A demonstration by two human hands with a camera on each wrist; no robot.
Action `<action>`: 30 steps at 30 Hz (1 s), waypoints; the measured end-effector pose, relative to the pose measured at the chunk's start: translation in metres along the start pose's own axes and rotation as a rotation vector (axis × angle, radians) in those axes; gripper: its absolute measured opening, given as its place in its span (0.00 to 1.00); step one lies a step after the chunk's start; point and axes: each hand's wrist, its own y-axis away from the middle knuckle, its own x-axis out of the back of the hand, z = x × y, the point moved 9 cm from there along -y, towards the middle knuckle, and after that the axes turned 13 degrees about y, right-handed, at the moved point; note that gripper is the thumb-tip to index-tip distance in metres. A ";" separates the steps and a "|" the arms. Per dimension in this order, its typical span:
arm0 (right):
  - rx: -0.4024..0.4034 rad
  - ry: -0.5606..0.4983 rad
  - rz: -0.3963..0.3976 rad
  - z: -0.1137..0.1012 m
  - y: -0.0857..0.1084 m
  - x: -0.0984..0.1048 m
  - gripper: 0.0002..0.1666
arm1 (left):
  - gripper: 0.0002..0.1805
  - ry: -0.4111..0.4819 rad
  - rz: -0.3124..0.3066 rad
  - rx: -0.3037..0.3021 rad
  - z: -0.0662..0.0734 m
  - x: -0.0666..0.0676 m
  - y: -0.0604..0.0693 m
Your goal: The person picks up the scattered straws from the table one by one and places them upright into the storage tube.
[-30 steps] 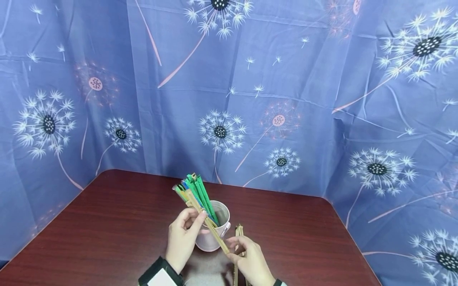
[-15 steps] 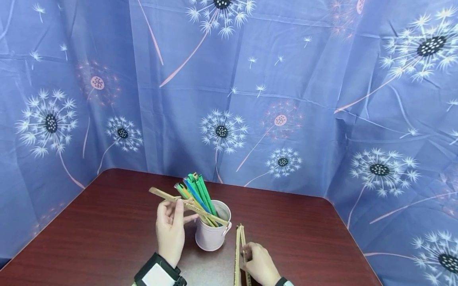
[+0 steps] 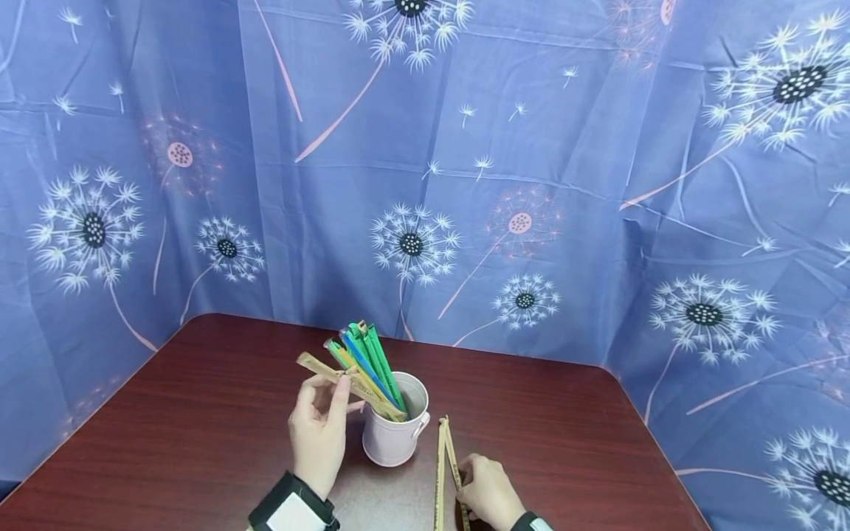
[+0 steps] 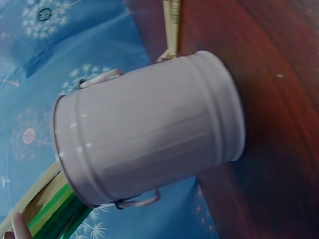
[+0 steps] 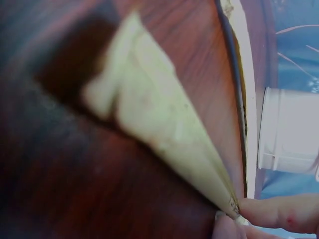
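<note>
A pale pink metal bucket point(image 3: 392, 444) stands upright on the table, holding a bundle of long, narrow stick packets point(image 3: 377, 363) in green, blue and yellow. At its left side my left hand point(image 3: 317, 442) holds a tan paper stick packet point(image 3: 313, 363), which slants down to the right with its lower end at the bucket's mouth. Two more tan packets lie in front of the bucket, to its right. My right hand point(image 3: 490, 490) pinches the right-hand one point(image 5: 159, 114) between thumb and finger; the other packet point(image 3: 440, 472) lies beside it, their far ends nearly touching.
The dark red wooden table point(image 3: 564, 428) ends at a rounded back edge. Blue cloth point(image 3: 332, 221) with a dandelion print hangs behind it and at both sides. A wire side handle point(image 3: 421, 425) sticks out from the bucket's right.
My right hand left the packet now in my left hand and moved right to one on the table. My left hand swung its packet flatter, then tipped it slightly down into the bucket's mouth.
</note>
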 end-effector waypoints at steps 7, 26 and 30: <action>-0.029 -0.038 -0.023 0.003 0.002 -0.002 0.10 | 0.04 -0.200 -0.095 -0.145 -0.002 -0.005 0.008; -0.004 -0.168 -0.080 0.002 0.007 -0.012 0.09 | 0.08 -0.528 -0.168 -0.100 -0.019 -0.009 0.013; -0.017 -0.161 -0.086 0.003 0.008 -0.012 0.10 | 0.08 -0.538 -0.182 0.058 -0.031 -0.005 0.014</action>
